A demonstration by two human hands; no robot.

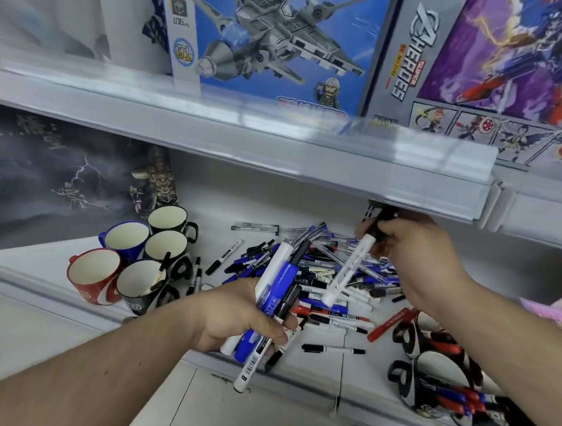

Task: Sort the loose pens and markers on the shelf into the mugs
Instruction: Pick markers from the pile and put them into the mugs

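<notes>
The white marker (349, 268) is hanging in the right hand (412, 255), pinched at its black cap end, with its long axis running from about 1 o'clock at the fingers down to 7 o'clock, where its free end is pointing over the pile of pens and markers (316, 277) on the shelf (188, 336). The left hand (244, 314) is lying at 8 o'clock from that marker, its grip closed round a bundle of markers (280, 297) angled the same way. The cluster of mugs (141, 262) is standing at 9 o'clock from the pile, well apart from the right hand and nearer the left; one black mug (141, 286) there is already holding a pen. More mugs (437, 379), filled with red and blue pens, are sitting at 5 o'clock, nearer the right hand. I judge that a carry to the 9 o'clock mugs would suit the left hand better.
</notes>
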